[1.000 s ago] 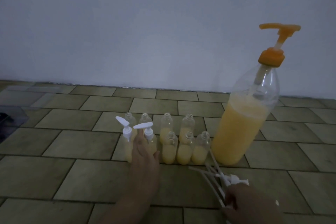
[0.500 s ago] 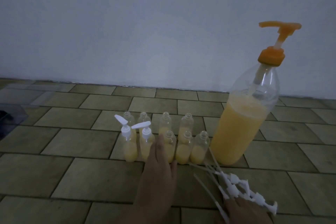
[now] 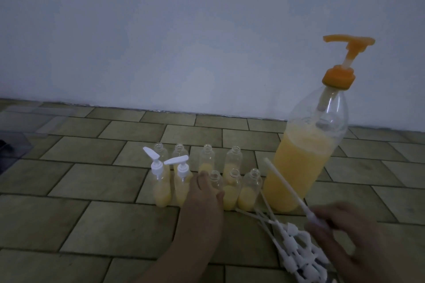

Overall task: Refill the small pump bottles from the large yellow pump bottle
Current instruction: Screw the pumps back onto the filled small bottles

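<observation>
Head view: nine small pump bottles (image 3: 230, 187) stand in two rows on the tiled floor (image 3: 92, 181), just left of the large yellow pump bottle (image 3: 305, 158); all hold yellow liquid, but only the two front-left ones carry white pump tops. The left hand (image 3: 203, 195) curls its fingers around the third front bottle. The right hand (image 3: 340, 232) pinches a loose pump (image 3: 296, 197) by its head, dip tube raised toward the row, above a pile of spare pumps (image 3: 296, 253). Capping looks to be the step in hand: steady the bottle upright, guide the tube straight into the neck, then screw down without jostling neighbours.
</observation>
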`<action>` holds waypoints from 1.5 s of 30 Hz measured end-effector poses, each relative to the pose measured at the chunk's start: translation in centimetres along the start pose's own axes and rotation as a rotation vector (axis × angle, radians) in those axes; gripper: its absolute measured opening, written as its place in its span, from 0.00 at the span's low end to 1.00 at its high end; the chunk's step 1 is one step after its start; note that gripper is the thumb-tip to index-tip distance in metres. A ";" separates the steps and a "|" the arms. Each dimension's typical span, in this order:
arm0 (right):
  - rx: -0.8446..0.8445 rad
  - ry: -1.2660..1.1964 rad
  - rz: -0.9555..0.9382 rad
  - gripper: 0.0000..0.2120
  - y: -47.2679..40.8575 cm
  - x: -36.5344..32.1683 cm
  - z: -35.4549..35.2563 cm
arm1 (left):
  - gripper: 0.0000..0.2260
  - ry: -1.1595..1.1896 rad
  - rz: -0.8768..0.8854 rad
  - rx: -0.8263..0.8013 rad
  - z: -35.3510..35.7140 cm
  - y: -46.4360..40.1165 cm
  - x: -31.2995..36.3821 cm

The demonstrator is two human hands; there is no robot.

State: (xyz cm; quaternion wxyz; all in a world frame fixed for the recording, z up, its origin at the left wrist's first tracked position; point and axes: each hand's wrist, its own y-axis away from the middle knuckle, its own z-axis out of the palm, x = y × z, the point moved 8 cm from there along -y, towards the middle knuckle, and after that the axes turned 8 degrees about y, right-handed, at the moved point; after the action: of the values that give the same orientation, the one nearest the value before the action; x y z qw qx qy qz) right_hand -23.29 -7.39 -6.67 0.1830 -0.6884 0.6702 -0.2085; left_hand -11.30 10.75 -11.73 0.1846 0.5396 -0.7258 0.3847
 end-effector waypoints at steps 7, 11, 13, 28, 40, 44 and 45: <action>0.095 0.031 -0.069 0.22 -6.3 -1.6 -4.5 | 0.19 0.174 0.140 0.069 -4.4 -0.3 2.2; 0.167 0.092 -0.186 0.27 -8.9 -2.8 -6.0 | 0.24 0.378 0.134 0.033 -5.5 -0.6 2.7; 0.197 0.164 -0.214 0.18 -9.5 -3.2 -6.6 | 0.24 0.412 0.137 0.015 -5.7 -0.6 2.8; 0.001 0.213 -0.781 0.26 -13.6 -9.9 -6.0 | 0.16 0.825 0.116 -0.324 -4.7 -0.8 4.9; -0.379 -1.646 0.393 0.21 -12.7 -5.7 -1.1 | 0.14 1.203 -0.105 -0.425 -3.8 -1.3 4.0; -0.305 -1.616 0.435 0.21 -13.1 -5.8 -0.8 | 0.09 1.219 -0.117 -0.451 -4.2 -1.6 4.7; -0.299 -1.579 0.443 0.23 -13.1 -5.8 -0.6 | 0.10 1.213 -0.116 -0.451 -4.3 -1.8 4.8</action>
State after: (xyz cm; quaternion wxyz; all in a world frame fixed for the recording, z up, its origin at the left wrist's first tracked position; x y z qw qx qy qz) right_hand -12.62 -1.17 0.53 0.5427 -0.5015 0.4852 0.4676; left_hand -11.92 10.66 -5.06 0.6909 0.2129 -0.5251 0.4489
